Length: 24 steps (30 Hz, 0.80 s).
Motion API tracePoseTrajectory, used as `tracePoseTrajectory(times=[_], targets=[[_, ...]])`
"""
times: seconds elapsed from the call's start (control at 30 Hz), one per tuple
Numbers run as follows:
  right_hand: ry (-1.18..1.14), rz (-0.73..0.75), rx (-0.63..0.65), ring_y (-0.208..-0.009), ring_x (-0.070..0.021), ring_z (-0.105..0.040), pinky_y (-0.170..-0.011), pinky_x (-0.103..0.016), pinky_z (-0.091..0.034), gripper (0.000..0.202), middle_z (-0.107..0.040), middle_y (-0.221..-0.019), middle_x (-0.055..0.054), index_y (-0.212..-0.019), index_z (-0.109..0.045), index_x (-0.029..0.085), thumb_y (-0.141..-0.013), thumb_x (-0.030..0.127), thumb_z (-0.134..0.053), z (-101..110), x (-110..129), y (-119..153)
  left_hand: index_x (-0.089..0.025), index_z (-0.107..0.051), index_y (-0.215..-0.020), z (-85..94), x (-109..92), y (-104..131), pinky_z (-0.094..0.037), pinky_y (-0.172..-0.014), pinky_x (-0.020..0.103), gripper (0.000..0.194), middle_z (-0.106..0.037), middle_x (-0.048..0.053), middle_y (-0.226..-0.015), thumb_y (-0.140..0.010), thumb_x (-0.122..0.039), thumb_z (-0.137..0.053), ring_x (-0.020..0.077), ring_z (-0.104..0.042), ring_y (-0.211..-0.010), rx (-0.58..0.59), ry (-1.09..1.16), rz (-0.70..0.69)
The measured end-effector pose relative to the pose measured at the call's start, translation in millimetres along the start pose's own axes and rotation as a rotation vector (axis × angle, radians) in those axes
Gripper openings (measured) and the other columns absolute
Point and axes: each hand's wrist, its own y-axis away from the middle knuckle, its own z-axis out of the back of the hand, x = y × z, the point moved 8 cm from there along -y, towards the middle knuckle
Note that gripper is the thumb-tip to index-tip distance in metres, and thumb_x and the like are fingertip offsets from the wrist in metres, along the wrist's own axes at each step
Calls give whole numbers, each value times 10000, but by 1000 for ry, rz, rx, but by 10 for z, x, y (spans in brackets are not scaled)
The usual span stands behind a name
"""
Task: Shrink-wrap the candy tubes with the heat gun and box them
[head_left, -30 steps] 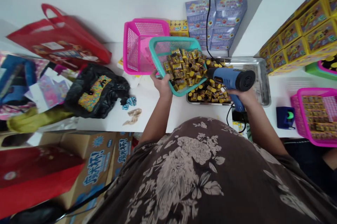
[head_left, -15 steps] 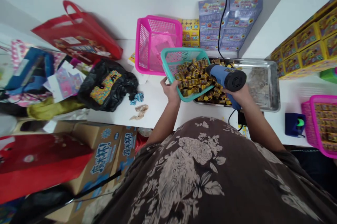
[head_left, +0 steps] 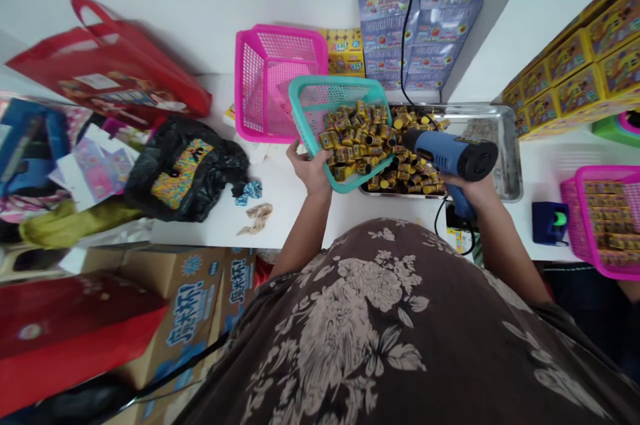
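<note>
My left hand (head_left: pixel 313 170) grips the near left rim of a teal basket (head_left: pixel 306 125), which tilts to the right over a metal tray (head_left: pixel 510 152). Many small yellow-and-brown cylinders (head_left: pixel 353 138) fill the basket's lower part. More of these pieces (head_left: pixel 413 172) lie in the left part of the tray. Wrapped round the handle of a blue heat gun (head_left: pixel 445 150) is my right hand (head_left: pixel 470 188); the black nozzle points left at the basket's right side.
Behind stand a pink basket (head_left: pixel 280 78) and purple boxes (head_left: pixel 385 32). Leftward lie a black bag of colourful beads (head_left: pixel 210 178) and a red bag (head_left: pixel 135 72). Yellow boxes (head_left: pixel 565 92), a blue tape dispenser (head_left: pixel 545 222) and a filled pink basket (head_left: pixel 580 225) are on the right. A black cable (head_left: pixel 406 18) hangs down.
The heat gun has moved right, away from the teal basket, and its nozzle now points more directly left. The whole view has shifted slightly. Both hands keep their holds.
</note>
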Motion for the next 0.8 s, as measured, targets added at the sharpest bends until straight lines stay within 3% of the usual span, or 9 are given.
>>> tracePoseTrajectory(times=[0.13, 0.27, 0.37, 0.47, 0.63, 0.8], targets=[[-176, -195, 123, -702, -349, -741, -713, -567, -668, 472, -728, -714, -52, -828, -700, 257, -529, 550, -919, -224, -47, 75, -255, -528, -1312, -130, -14, -6, -537, -772, 296, 768, -556, -33, -958, -627, -305, -872, 177, -678, -846, 45, -23, -20], [-179, -149, 59, -700, -318, -754, -711, -526, -679, 535, -748, -750, -42, -843, -699, 253, -496, 578, -945, -293, 124, 6, -250, -529, -1343, -178, -64, 18, -549, -804, 310, 819, -575, -14, -994, -603, -273, -878, 208, -699, -908, 62, -17, -48], [-212, -133, 162, -611, -295, -728, -640, -493, -674, 512, -727, -671, -28, -783, -691, 249, -491, 564, -969, -483, 269, -71, -244, -534, -1301, -158, -60, -6, -542, -785, 312, 762, -564, -18, -974, -615, -279, -864, 203, -690, -876, 37, -7, 10], [-256, -110, 233, -612, -297, -720, -635, -491, -669, 492, -717, -658, -25, -782, -696, 263, -496, 550, -974, -650, 418, -146, -257, -544, -1287, -95, -151, -34, -541, -792, 304, 752, -558, -24, -971, -613, -285, -876, 190, -673, -874, 31, -3, -25], [-229, -88, 166, -712, -340, -750, -734, -551, -669, 475, -726, -709, -52, -814, -703, 258, -565, 590, -934, -562, 468, -158, -253, -556, -1323, 96, -280, -33, -553, -826, 306, 780, -571, -21, -969, -623, -289, -898, 205, -681, -921, 15, 12, -78], [-102, -85, 194, -627, -289, -702, -685, -501, -652, 471, -713, -667, -38, -745, -673, 278, -567, 633, -925, -479, 312, -24, -252, -560, -1335, 94, -203, -5, -546, -763, 289, 782, -573, -45, -905, -628, -286, -892, 170, -658, -811, 24, -14, -68]])
